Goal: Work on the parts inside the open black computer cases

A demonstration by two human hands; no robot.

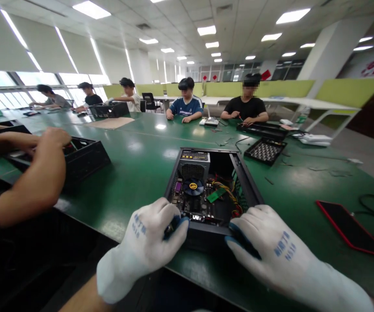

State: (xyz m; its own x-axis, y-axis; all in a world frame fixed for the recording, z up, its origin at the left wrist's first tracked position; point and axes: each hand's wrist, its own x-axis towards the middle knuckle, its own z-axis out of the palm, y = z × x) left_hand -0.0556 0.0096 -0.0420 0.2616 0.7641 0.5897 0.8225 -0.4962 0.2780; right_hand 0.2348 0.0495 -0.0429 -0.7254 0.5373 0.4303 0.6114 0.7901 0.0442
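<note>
In front of me on the green table lies a black computer case (206, 237), its inside showing. My left hand (153, 236), in a white glove with blue print, is closed at its near left corner, the fingers curled and the thumb along the front. On the near right corner rests my right hand (268, 242), gloved alike, fingers wrapped over the edge and thumb against the front wall. Inside are a power supply (194, 168), a round fan (193, 186), a green strip (216, 195) and a bundle of coloured wires (234, 193). Both hands hide parts of the corners.
Beside me at left, a person's arm (40, 169) reaches over another black case (88, 162). A black tray (265, 151) lies beyond my case on the right. Nearer is a red-edged black panel (352, 227) with a dark cable (369, 208). Several people sit across the table (135, 169).
</note>
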